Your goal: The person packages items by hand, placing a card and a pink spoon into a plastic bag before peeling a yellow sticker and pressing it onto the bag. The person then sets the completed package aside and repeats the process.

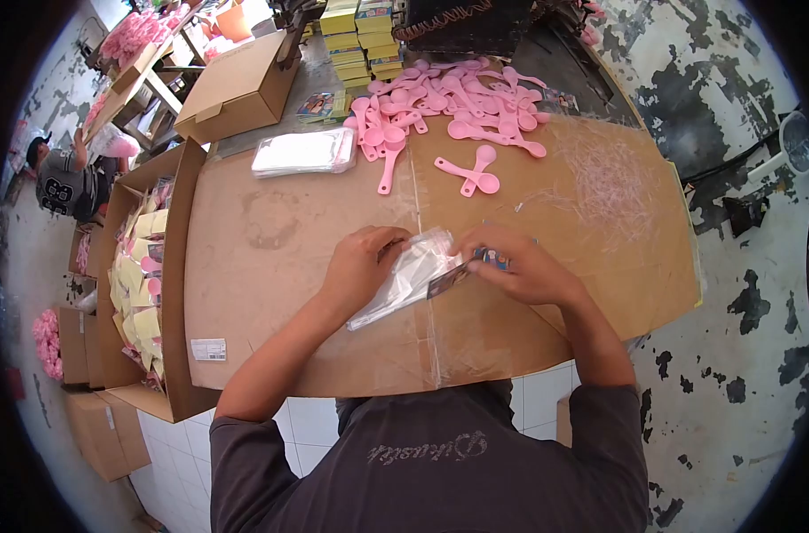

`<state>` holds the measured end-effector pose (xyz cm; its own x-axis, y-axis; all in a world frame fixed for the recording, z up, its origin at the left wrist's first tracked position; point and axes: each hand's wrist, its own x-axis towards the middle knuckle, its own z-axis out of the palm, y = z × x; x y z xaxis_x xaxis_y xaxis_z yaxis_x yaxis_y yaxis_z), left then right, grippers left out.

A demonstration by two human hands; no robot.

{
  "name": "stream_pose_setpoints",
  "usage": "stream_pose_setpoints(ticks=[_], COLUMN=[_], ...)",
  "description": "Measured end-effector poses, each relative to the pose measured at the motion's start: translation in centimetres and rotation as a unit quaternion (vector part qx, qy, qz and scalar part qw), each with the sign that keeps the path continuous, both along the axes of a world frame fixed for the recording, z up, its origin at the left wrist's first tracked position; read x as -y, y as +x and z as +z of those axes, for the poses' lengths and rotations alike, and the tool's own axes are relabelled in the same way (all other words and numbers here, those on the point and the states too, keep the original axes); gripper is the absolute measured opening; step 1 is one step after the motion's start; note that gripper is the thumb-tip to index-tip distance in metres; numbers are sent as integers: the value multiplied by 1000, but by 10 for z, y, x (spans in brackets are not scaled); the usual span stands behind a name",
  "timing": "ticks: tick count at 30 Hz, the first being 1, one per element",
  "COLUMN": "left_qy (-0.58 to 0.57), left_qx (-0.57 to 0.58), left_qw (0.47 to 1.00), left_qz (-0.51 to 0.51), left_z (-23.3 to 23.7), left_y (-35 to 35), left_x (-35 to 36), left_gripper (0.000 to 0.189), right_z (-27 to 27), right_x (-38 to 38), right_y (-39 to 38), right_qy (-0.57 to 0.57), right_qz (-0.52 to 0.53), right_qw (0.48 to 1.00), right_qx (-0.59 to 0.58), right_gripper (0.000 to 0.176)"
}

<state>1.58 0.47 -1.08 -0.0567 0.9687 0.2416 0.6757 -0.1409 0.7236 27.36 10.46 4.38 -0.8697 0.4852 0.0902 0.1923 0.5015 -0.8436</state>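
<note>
My left hand (360, 265) grips the upper edge of a clear plastic bag (404, 282) lying on the cardboard-covered table (271, 266). My right hand (520, 266) pinches a small printed card (462, 269) at the bag's mouth; part of the card is hidden under my fingers. A heap of pink plastic spoons (449, 102) lies at the far side of the table, with two loose spoons (471, 173) closer to me.
A stack of clear bags (303, 151) lies at the far left, near a shut cardboard box (240, 89). Yellow card stacks (360, 35) stand behind. An open box of packed items (142, 275) sits left. Plastic scraps (609, 182) lie right. Another person (67, 178) works far left.
</note>
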Motion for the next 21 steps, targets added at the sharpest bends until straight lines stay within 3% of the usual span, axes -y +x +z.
stream_pose_setpoints(ticks=[7,14,16,21], left_qy=[-71,-15,-53,-124], left_qx=[52,315,376,460], left_qw=[996,948,925,879], left_qz=[31,54,32,-17], left_z=[12,-4,6,34], left_y=[-3,-18,-26,-19], left_x=[8,5,9,16], left_gripper=[13,21,22,26], right_z=[-36,-39,-38,-23], right_x=[2,-1,-2,-7], right_y=[-8,-4,-5,5], right_qy=[174,174,164,60], right_qz=[67,78,75,-4], right_qw=[983,982,983,998], right_qx=[9,20,12,20], right_gripper=[35,34,29,34])
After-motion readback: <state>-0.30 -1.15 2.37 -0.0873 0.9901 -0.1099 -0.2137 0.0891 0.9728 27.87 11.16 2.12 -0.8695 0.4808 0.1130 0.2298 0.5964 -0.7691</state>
